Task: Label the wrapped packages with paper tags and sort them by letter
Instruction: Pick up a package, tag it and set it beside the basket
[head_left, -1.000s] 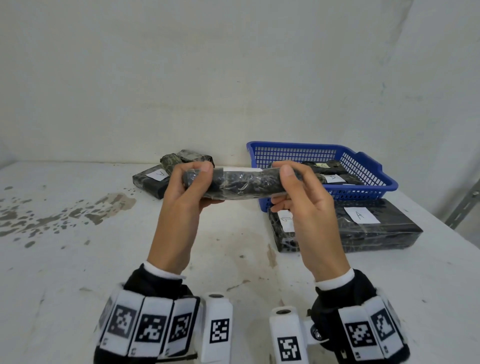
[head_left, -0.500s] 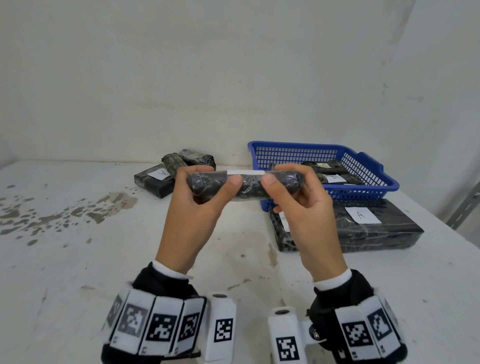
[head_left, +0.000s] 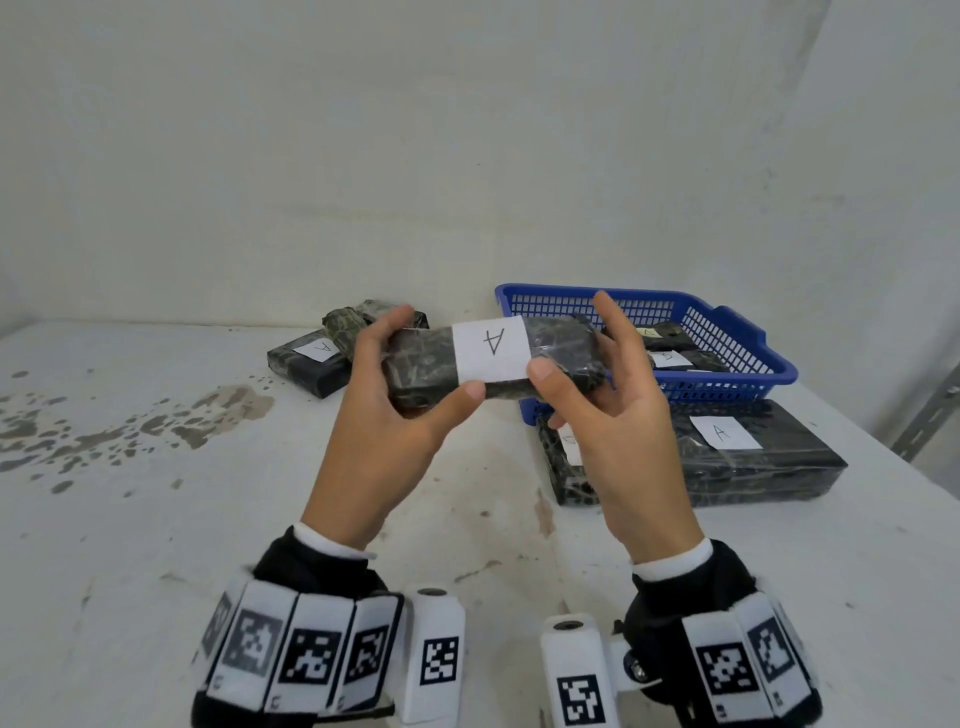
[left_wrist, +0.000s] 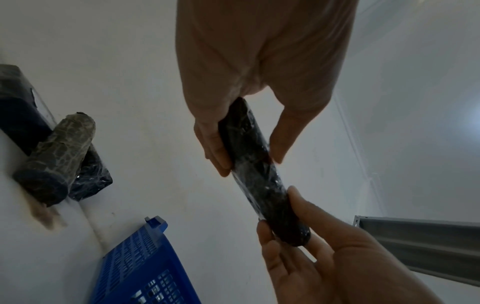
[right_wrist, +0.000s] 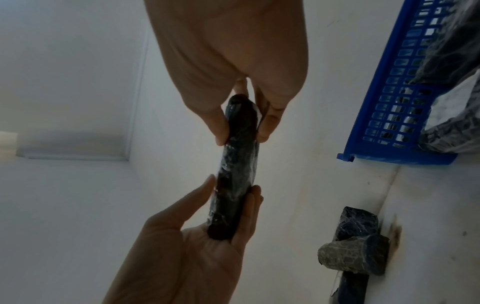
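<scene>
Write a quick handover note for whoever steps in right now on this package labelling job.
Left hand and right hand each grip one end of the held package above the table, its paper tag reading A and facing up.
Done: tagged packages lie in the blue basket; the large package in front of it reads A; another tagged one sits in the back pile.
Left: place the held package with the A group. Some tags are too small to read.

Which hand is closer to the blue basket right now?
Right. The right hand holds the package's end just in front of the blue basket, overlapping its near wall in the head view. The left hand holds the far end, away from it.
</scene>
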